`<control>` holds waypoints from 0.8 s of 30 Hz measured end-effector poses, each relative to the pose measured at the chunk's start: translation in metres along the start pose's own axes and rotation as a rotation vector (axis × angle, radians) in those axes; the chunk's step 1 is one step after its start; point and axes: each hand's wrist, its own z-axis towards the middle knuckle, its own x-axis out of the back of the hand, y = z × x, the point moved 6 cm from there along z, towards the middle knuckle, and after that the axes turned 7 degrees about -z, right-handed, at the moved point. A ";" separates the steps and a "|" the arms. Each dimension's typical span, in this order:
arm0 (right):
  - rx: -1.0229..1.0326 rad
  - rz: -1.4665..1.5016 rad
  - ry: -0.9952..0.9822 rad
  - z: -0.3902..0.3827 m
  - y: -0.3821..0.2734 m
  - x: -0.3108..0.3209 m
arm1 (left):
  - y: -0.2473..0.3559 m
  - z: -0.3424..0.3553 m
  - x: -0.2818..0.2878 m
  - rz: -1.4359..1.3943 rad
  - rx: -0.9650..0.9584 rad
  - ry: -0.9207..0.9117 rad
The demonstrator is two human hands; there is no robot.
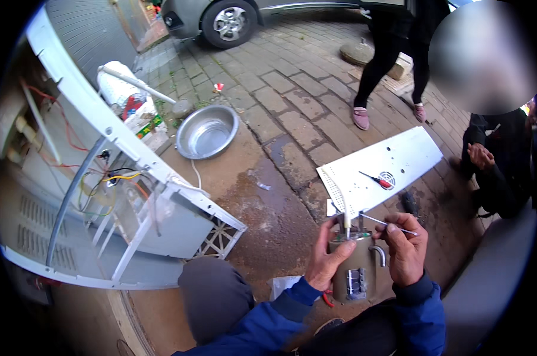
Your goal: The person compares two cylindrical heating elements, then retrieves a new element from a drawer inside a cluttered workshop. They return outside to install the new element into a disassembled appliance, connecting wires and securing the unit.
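Observation:
My left hand (325,258) is wrapped around the upper side of a metal cylindrical tank (356,276), its thumb near the top rim. A pale tube (347,207) rises from the tank's top, and a bent metal pipe (381,256) sticks out on its right side. Between the fingers of my right hand (404,249) is a thin metal rod (393,225), slanting up to the left above the tank's top. What its far end touches cannot be made out. A red-handled tool (328,298) lies partly hidden below my left hand.
A white metal panel (411,160) lies ahead, with a red-and-black screwdriver (375,179) on it. An opened white appliance (132,142) with loose wires fills the left. Beyond it sits a metal basin (206,133). One person (393,59) stands ahead; another (500,160) is at right.

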 end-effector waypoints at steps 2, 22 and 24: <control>-0.024 0.031 -0.015 0.006 0.007 -0.010 | -0.002 0.001 0.011 -0.021 0.011 0.023; -0.030 -0.271 0.039 0.005 0.005 0.002 | 0.016 0.004 -0.005 0.469 -0.220 -0.188; -0.059 -0.223 0.033 0.006 0.008 0.006 | 0.016 0.004 -0.009 0.460 -0.206 -0.230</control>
